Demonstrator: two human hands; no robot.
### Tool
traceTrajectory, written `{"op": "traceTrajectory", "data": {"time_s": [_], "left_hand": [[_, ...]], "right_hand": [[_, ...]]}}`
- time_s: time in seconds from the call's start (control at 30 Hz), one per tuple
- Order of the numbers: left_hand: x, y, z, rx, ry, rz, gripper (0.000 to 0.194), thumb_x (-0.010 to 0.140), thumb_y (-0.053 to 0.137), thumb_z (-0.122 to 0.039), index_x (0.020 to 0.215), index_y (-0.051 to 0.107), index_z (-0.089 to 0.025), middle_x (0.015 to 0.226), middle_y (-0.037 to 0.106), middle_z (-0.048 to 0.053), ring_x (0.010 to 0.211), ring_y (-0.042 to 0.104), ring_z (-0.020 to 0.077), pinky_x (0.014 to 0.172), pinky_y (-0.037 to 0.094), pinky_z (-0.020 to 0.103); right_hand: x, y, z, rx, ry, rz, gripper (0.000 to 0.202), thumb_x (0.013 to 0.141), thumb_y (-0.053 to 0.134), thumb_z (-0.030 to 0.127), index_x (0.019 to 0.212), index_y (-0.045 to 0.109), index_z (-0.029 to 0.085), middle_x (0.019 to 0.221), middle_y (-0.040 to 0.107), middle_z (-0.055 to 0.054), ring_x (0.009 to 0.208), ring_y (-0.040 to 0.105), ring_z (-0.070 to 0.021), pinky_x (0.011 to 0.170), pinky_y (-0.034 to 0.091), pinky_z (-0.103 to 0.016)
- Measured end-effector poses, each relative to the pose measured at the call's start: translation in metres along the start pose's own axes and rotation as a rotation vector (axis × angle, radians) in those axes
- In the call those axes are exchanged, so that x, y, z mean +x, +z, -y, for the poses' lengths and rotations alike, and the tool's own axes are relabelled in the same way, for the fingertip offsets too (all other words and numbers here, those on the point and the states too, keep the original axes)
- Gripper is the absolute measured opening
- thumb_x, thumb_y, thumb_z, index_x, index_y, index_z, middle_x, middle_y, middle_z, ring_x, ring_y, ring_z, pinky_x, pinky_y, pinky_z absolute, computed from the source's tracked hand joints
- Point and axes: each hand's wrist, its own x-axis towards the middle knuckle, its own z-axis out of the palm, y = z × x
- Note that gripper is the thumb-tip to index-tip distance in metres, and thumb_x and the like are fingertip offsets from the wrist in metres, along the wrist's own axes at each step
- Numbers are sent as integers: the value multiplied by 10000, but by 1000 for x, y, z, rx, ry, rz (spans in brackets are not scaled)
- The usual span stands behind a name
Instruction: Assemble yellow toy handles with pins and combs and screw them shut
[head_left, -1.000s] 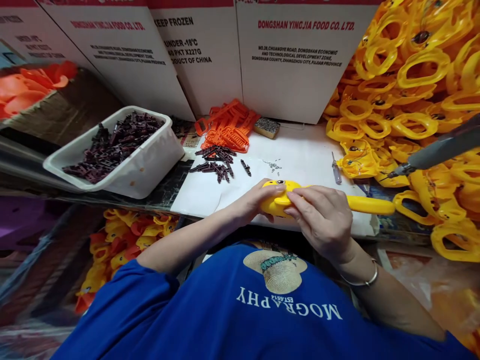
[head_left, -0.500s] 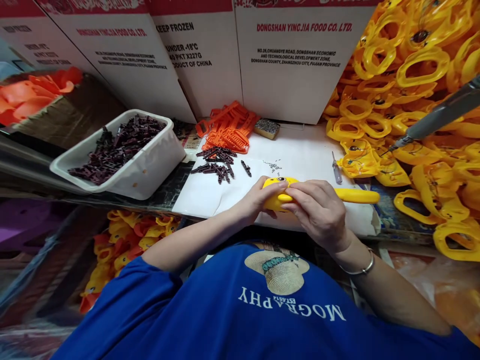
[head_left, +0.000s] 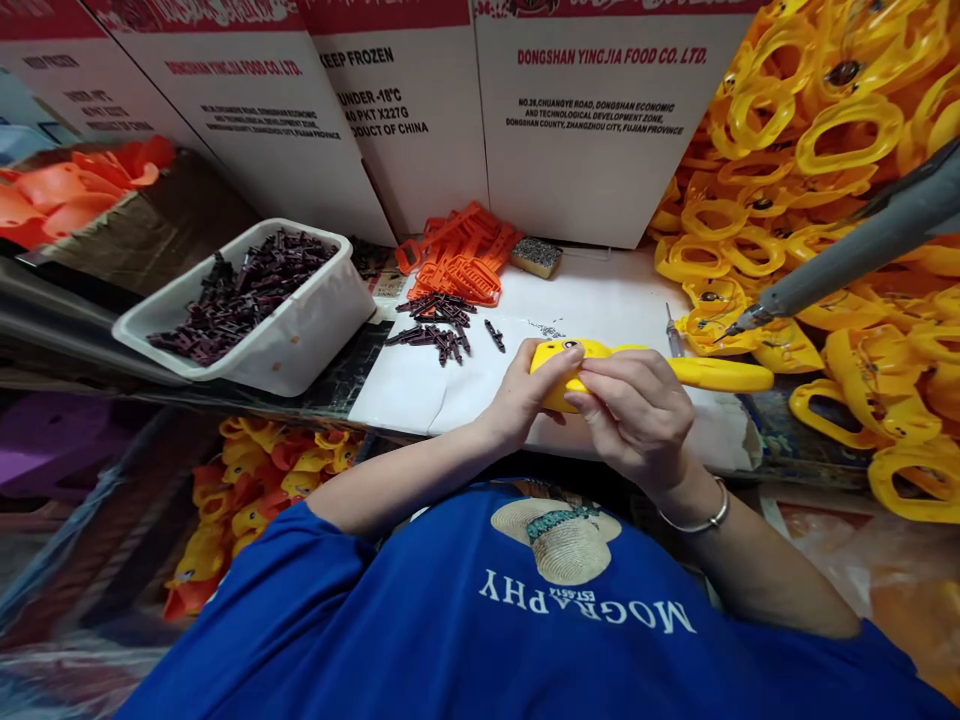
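Observation:
A yellow plastic duck piece [head_left: 561, 350] with a printed eye and a long handle pointing right is held over the front of the white sheet [head_left: 600, 280]. My left hand [head_left: 519, 396] is closed around its left end, thumb on top. The fingers of my right hand [head_left: 637, 405] pinch its near side, and hide part of it. Beyond the hands lie small metal bits [head_left: 549, 328]. Dark clip-like parts [head_left: 439, 330] and orange plastic parts [head_left: 465, 262] are piled to the left, beside a small box of tiny metal pieces [head_left: 536, 257].
A white tub [head_left: 307, 325] of dark parts stands left, with a carton [head_left: 142, 215] of orange pieces behind. Yellow duck parts [head_left: 757, 180] are heaped right, under a hanging grey tool [head_left: 847, 250]. A screwdriver [head_left: 673, 330] lies near them. White boxes [head_left: 585, 150] stand behind.
The yellow piece has tilted and risen slightly in my hands, its handle swinging a little right. The grey tool's tip has shifted left and down.

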Motion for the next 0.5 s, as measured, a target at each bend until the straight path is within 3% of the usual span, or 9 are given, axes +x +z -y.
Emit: {"op": "traceTrajectory", "data": {"time_s": [0.07,0.17,0.27,0.33,0.4,0.5], "left_hand": [[2,-10,-3,19,-24,10,499,793,776,-578,1021,520,-216,920,637,16,693,633,137,475,473,204],[6,-32,-12,-18,-93,69,545,771,758,-605,1080,576,-195,892,662,34,684,646,151,435,446,190],[7,-56,-21,-66,-182,153,625,751,734,-657,1139,641,-175,833,696,44,613,637,159,409,445,212],[8,-68,-23,-84,-250,207,656,750,726,-676,1160,664,-167,817,720,51,599,648,171,425,470,231],[8,-74,-18,-89,-297,271,691,786,677,-710,1197,670,-155,849,746,74,647,684,203,476,522,266],[9,-76,-6,-13,-170,245,714,880,564,-749,1292,660,-175,1046,772,116,866,736,261,687,617,361]], "right_hand": [[2,-10,2,-17,20,85,197,958,674,228,1155,689,236,1064,786,-80,960,702,-263,934,585,-479],[0,-41,-3,-194,68,148,488,940,708,465,1362,626,234,1342,695,-168,1194,658,-382,1070,496,-619],[-9,-76,-18,-408,160,166,650,886,772,455,1480,568,290,1405,664,-186,1270,618,-474,1062,473,-641],[-16,-91,-29,-401,177,178,639,888,779,413,1485,573,321,1289,737,-160,1159,692,-447,980,532,-579],[-24,-95,-35,-288,278,199,504,927,735,418,1415,628,352,1147,789,-99,1004,754,-372,866,579,-496],[-36,-90,-33,-142,473,131,305,940,706,486,1208,721,341,995,796,-34,837,764,-291,723,577,-413]]}}
